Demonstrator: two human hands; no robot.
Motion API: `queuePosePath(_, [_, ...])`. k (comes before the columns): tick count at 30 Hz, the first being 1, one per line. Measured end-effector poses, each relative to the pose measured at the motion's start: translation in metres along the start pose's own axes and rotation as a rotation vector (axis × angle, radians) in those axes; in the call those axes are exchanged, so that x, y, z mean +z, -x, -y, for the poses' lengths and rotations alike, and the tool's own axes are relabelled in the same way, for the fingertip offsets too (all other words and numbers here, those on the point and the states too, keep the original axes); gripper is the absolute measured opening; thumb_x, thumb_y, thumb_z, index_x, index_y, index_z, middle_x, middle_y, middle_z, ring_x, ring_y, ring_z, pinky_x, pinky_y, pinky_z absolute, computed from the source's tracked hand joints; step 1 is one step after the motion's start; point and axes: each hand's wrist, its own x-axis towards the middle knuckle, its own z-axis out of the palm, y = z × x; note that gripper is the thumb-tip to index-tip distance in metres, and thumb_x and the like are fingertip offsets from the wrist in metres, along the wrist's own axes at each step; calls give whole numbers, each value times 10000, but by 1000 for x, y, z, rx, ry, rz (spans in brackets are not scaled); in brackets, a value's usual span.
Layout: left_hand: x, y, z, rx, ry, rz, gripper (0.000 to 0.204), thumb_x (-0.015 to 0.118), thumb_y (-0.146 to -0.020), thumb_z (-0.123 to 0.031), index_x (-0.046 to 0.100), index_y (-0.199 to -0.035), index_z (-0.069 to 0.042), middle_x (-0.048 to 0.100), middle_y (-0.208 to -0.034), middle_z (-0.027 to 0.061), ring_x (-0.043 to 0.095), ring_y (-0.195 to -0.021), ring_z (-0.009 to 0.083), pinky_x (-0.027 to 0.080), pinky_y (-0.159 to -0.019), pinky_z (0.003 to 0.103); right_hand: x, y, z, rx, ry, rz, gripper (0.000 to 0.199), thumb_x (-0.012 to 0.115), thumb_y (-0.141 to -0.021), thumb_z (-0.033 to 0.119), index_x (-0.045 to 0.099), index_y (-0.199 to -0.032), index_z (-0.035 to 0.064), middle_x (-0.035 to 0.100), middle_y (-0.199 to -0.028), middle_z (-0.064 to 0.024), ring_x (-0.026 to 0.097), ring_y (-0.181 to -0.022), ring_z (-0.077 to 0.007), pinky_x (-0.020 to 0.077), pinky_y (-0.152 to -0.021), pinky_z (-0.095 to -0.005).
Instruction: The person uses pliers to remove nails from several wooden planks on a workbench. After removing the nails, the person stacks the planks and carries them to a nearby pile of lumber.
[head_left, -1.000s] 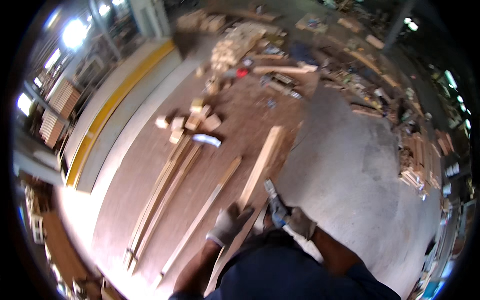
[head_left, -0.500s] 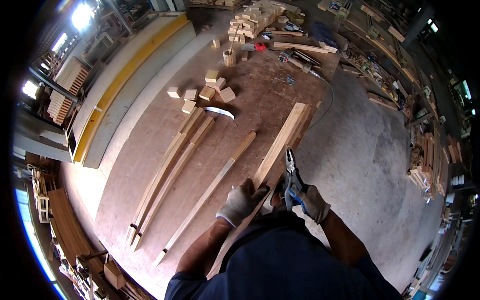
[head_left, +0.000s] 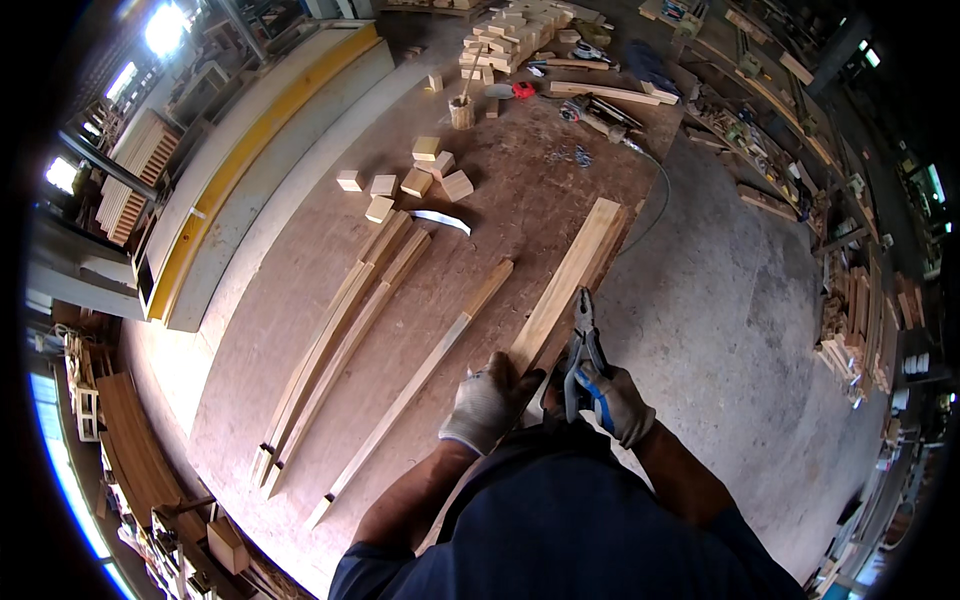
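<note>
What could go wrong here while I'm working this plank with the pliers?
The plank lies right along the table edge, so a hard pull may tip it off. The pliers in your right hand sit close to your left hand; a slip could pinch those gloved fingers.

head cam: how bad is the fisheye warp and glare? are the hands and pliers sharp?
Head view: strong barrel distortion, the yellow rail bows near the rim and the corners are black. Windows at upper left are blown out; the table is evenly lit, without hard shadows. Left hand, right hand and pliers at centre are fairly sharp; the shelves at the right edge are smeared.
</note>
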Motion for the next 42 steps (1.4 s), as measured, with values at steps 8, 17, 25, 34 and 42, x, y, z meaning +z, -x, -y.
queuePosePath(8, [4, -4, 0, 2, -2, -10, 411, 706, -935, -456, 601, -1051, -77, 704, -882, 203, 708, -819, 428, 556, -718, 515, 11, -5, -2, 40, 93, -149, 320, 553, -1063, 249, 644, -1220, -15, 677, -867, -43, 631, -675, -119, 542, -613, -281])
queuePosePath(17, [0, 0, -5, 152, -150, 28, 267, 680, -963, -391, 671, -1067, -145, 660, -909, 181, 709, -822, 396, 560, -691, 501, 13, -18, -18, -27, 275, -251, 232, 587, -1052, 222, 639, -1069, -3, 673, -809, -39, 620, -652, -109, 529, -583, -285])
queuePosePath(25, [7, -3, 5, 47, -23, -37, 462, 743, -920, -449, 540, -989, -41, 699, -836, 224, 693, -758, 429, 533, -663, 507, 3, -22, -28, -58, 127, -94, 343, 581, -1054, 314, 663, -1118, -13, 708, -894, -82, 664, -767, -151, 556, -706, -299])
queuePosePath(34, [-1, 6, 27, 202, -218, -216, 339, 741, -889, -256, 518, -1056, -62, 683, -810, 212, 680, -753, 453, 544, -653, 530, 7, -4, 6, 269, -375, 111, 387, 534, -1057, 368, 643, -1101, -1, 698, -924, -149, 678, -750, -232, 543, -672, -334])
queuePosePath(42, [-49, 20, 54, 253, -11, 158, 140, 684, -868, -85, 560, -890, -26, 629, -736, 131, 646, -659, 314, 505, -586, 429, -32, 19, 48, 159, 428, 286, 319, 685, -941, 312, 702, -1068, 20, 706, -875, -45, 640, -778, -118, 522, -717, -290])
